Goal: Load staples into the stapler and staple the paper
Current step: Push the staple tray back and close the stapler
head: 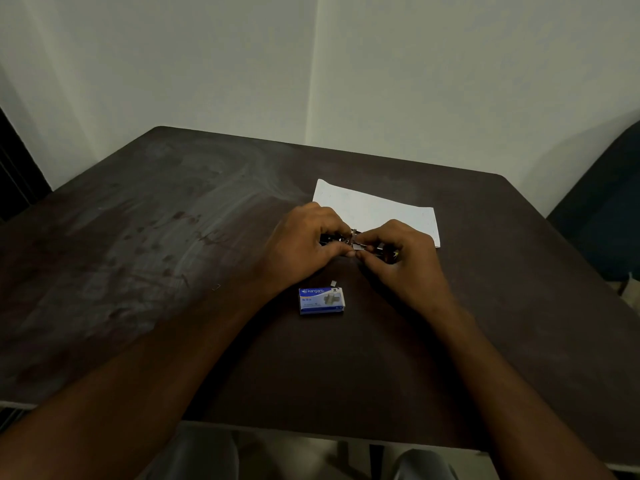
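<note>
Single head-worn wide-angle view, looking forward and steeply down from above the near edge of the dark tabletop (138,237). Both forearms enter from the bottom corners and the hands meet just right of frame centre, fairly close. Pale wall (242,64) fills the upper third, with a corner seam running down upper centre. Person's knees show at bottom edge. Edges bowed by lens distortion. No second view.

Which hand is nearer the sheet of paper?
Right. The right hand overlaps the paper's near edge; the left hand sits just left of it.
</note>
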